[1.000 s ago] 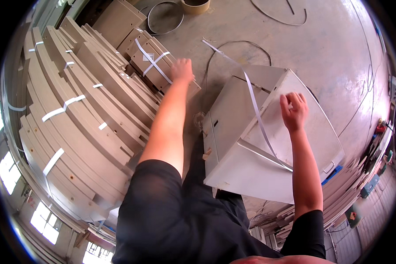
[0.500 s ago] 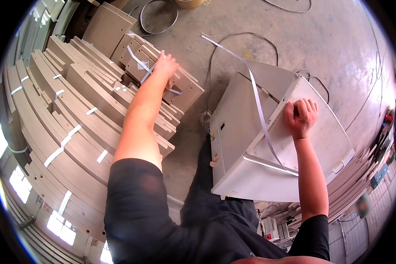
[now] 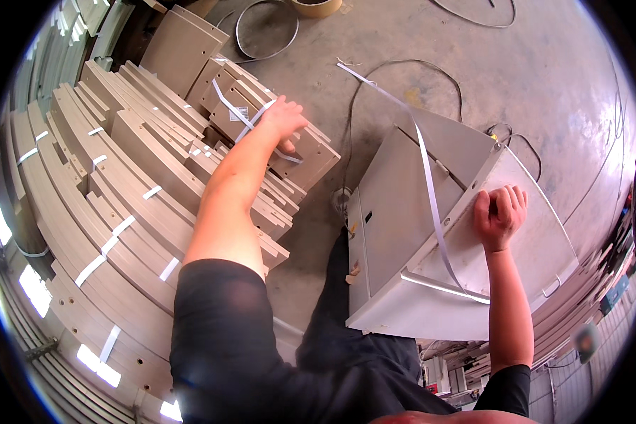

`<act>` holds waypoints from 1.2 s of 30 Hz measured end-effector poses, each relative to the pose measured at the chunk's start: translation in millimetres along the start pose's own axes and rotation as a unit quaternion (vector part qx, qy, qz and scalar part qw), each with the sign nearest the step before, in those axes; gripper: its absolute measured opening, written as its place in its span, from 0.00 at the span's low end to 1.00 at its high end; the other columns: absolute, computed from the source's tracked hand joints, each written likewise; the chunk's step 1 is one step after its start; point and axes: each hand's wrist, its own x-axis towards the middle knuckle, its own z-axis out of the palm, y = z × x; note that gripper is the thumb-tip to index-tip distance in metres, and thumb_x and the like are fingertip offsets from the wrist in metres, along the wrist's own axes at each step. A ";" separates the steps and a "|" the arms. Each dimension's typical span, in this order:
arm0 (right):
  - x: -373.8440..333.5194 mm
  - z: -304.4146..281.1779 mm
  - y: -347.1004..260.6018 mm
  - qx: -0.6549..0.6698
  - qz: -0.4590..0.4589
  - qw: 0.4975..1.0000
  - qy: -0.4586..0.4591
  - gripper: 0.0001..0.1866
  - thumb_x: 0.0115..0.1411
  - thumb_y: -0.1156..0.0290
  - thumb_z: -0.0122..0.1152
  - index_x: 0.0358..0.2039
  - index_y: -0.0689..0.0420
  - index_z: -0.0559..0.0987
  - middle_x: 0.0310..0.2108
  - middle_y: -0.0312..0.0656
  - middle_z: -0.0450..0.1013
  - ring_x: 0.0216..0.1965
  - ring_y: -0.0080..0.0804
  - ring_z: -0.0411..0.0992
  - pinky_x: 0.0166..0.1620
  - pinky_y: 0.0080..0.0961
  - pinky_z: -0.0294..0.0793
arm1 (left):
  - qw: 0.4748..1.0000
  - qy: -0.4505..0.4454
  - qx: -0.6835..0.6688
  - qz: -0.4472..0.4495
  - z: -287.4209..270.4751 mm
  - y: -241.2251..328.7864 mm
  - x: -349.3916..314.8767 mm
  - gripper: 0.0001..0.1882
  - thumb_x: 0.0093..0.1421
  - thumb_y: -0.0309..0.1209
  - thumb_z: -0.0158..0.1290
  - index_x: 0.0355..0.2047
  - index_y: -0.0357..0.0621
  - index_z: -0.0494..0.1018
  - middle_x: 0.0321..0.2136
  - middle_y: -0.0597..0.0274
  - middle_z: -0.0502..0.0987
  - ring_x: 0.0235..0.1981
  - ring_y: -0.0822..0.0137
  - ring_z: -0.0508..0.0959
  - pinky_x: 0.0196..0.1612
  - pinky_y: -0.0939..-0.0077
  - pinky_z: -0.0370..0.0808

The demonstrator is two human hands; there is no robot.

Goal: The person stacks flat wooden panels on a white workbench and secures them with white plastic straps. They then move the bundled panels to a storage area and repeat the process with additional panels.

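Observation:
My left hand (image 3: 284, 119) rests on the upper edge of a strapped bundle of beige panels (image 3: 318, 159). Its fingers are apart, the thumb hanging lower over the panels beside a white strap. To the right, my right hand (image 3: 500, 219) is curled into a fist against the pale face of a white box-like metal cabinet (image 3: 403, 212), which lies tilted in front of my legs. Nothing shows inside the fist. Across the cabinet runs a loose white strap (image 3: 429, 166), one end reaching onto the floor beyond and the other near a long bar-like edge.
Long stacks of beige panels (image 3: 113, 240), bound with white bands, fill the left side. Black cables (image 3: 461, 88) curve over the concrete floor (image 3: 537, 78). At the top are a coiled band (image 3: 296, 28) and a tan roll (image 3: 318, 8). More long pieces (image 3: 593, 272) lie at right.
The whole view has shifted, so the scene sits a little further right and lower. My left fingers look slightly more bent; my right fist keeps its place on the cabinet.

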 end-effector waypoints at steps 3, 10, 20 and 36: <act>1.1 -3.0 -2.0 0.001 -0.001 1.000 0.001 0.14 0.49 0.76 0.66 0.18 0.51 0.66 0.17 0.34 0.60 0.23 0.36 0.60 0.33 0.33 0.57 | 1.000 0.001 0.020 -0.009 -1.8 -0.9 -4.5 0.40 0.39 0.59 0.74 0.52 0.60 0.80 0.48 0.63 0.74 0.58 0.60 0.71 0.60 0.61 0.63; 1.4 -3.2 1.5 0.002 -0.003 1.000 0.003 0.13 0.49 0.77 0.65 0.19 0.52 0.67 0.18 0.35 0.62 0.23 0.36 0.61 0.33 0.33 0.58 | 0.997 0.026 0.021 -0.064 11.9 -77.8 -26.0 0.46 0.36 0.51 0.77 0.60 0.65 0.77 0.57 0.60 0.74 0.63 0.59 0.70 0.64 0.60 0.64; -1.8 -3.7 -3.0 -0.007 -0.002 1.000 -0.010 0.13 0.51 0.78 0.64 0.20 0.53 0.67 0.18 0.35 0.62 0.23 0.37 0.60 0.34 0.34 0.58 | 0.911 0.059 0.003 -0.409 48.3 -124.2 -33.2 0.28 0.67 0.37 0.56 0.67 0.58 0.67 0.65 0.68 0.69 0.70 0.59 0.63 0.59 0.46 0.72; -7.8 1.0 7.3 0.005 0.002 0.999 -0.039 0.12 0.51 0.81 0.60 0.21 0.55 0.65 0.20 0.39 0.60 0.25 0.39 0.57 0.34 0.36 0.56 | 0.840 0.168 -0.034 -0.515 73.3 -189.8 -23.7 0.28 0.67 0.45 0.58 0.67 0.66 0.67 0.73 0.72 0.60 0.76 0.60 0.54 0.65 0.38 0.69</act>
